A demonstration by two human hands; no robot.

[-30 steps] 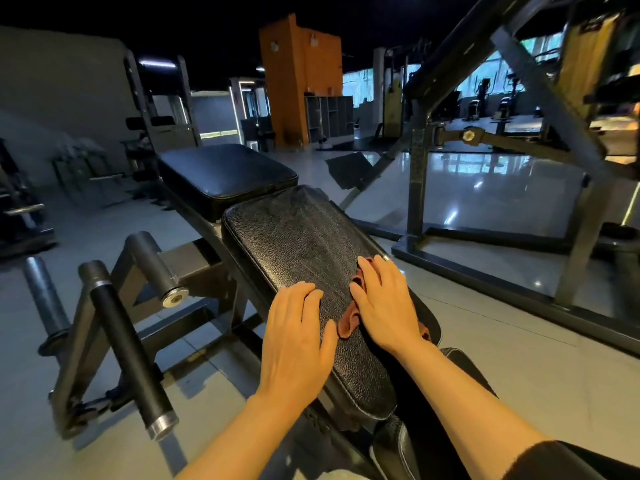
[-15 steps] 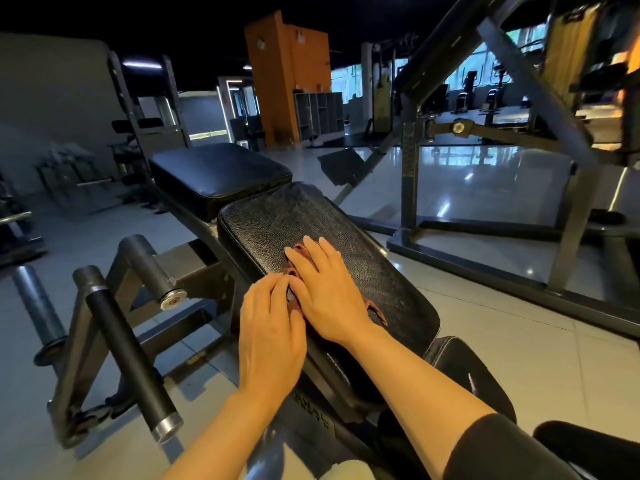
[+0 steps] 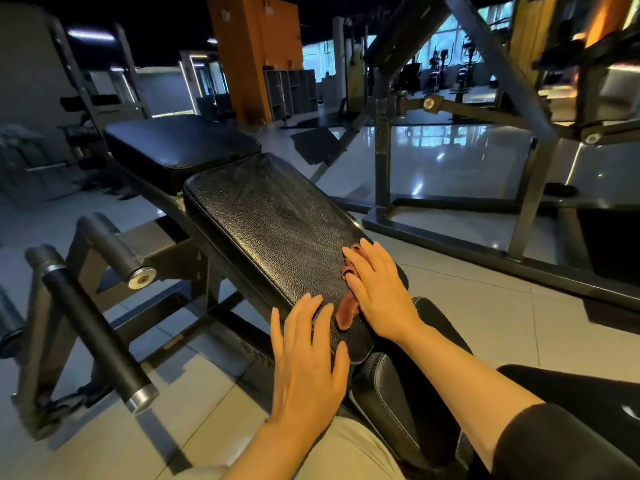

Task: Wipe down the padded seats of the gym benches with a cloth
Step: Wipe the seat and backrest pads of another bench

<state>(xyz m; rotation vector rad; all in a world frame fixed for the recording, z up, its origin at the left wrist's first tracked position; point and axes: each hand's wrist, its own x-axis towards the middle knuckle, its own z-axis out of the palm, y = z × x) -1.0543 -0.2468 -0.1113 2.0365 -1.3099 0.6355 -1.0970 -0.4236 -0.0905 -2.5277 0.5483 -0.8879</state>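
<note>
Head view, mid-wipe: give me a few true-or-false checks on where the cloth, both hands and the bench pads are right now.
1. The right hand lies flat on the cloth. True.
2. The cloth is on the far smooth pad. False: it is on the near textured pad, at its near right part.
3. The left hand holds the cloth. False: its fingers lie straight on the near pad's end, beside the cloth.
4. The cloth is reddish-brown. True.
5. Two foam rollers stand to the right of the bench. False: they are on the person's left.
</note>
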